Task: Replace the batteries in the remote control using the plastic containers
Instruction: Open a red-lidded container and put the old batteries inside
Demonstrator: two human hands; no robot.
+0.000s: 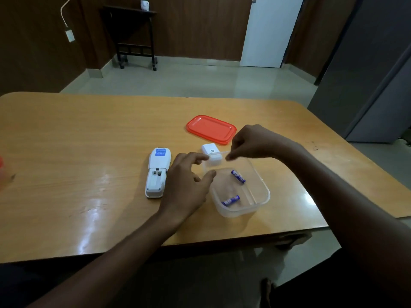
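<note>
A white remote control (157,172) lies face down on the wooden table (89,141), its battery bay open and empty. Its white battery cover (211,150) lies just right of it. A clear plastic container (260,187) stands at the table's front edge and holds two blue batteries, one (238,176) towards the back and the other (230,200) near the front. My left hand (186,187) hovers between the remote and the container with fingers spread, its thumb at the container's left wall. My right hand (253,142) pinches the container's far rim.
An orange container lid (211,129) lies flat behind the cover. A red object (1,167) shows at the far left edge of the view. The table's front edge runs just below the container. Beyond the table are floor, a dark side table and a white door.
</note>
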